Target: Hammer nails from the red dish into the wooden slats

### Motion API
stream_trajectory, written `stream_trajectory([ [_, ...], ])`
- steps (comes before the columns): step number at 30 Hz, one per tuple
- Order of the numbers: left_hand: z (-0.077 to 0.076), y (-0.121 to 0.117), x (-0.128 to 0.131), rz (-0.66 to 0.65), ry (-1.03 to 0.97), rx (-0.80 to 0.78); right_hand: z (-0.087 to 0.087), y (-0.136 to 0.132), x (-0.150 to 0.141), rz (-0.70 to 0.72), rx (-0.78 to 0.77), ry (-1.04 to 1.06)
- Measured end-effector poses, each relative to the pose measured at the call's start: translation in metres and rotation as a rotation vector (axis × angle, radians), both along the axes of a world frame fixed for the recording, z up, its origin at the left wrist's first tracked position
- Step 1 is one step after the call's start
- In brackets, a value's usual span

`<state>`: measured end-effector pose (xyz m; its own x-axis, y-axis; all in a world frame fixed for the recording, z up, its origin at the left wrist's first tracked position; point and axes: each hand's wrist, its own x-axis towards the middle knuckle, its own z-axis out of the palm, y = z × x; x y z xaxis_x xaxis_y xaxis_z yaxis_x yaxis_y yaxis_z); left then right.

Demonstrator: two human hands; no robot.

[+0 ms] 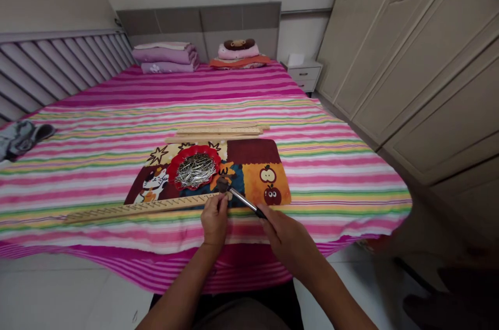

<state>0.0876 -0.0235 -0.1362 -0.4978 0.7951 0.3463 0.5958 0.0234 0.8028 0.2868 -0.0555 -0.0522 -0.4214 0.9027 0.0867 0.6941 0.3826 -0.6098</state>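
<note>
My right hand (286, 239) is wrapped round the dark grip of a hammer (246, 201). Its dark head rests close above the right end of a long wooden strip (156, 206), right by my left fingertips. My left hand (215, 218) is closed in a pinch at that strip end; whatever is between the fingers is hidden. A row of nails stands along the strip, which lies across the front of a patterned mat (257, 150). Just beyond the strip, a red scalloped bowl (171, 171) holds many loose silver nails (197, 169).
More wooden strips (218, 131) lie behind the mat on the striped bedspread (331, 163). Folded bedding (167, 57) is stacked by the headboard (175, 21). Grey clothing (23, 137) lies at the left; a wardrobe (429, 60) and nightstand (304, 74) stand to the right.
</note>
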Motion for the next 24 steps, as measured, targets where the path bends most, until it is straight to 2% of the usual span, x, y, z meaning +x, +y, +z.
stream_trajectory([
  [4, -0.001, 0.000, 0.000, -0.003, 0.005, 0.010, 0.008, -0.001, 0.000, 0.001, 0.037, -0.011],
  [8, 0.000, 0.000, 0.000, 0.018, 0.002, -0.027, 0.008, 0.000, 0.001, 0.006, -0.010, -0.090],
  [11, 0.000, 0.000, 0.001, 0.015, -0.028, -0.013, 0.003, 0.003, 0.006, -0.040, 0.027, 0.020],
  [13, 0.000, 0.000, 0.000, 0.010, -0.039, -0.015, -0.002, 0.010, 0.011, -0.111, 0.088, 0.055],
  [19, -0.003, -0.005, -0.003, -0.032, -0.064, 0.012, -0.029, 0.051, 0.039, -0.481, 0.187, -0.252],
  [24, -0.003, -0.022, -0.007, -0.089, -0.093, -0.017, -0.058, 0.075, 0.065, -0.614, 0.182, -0.319],
])
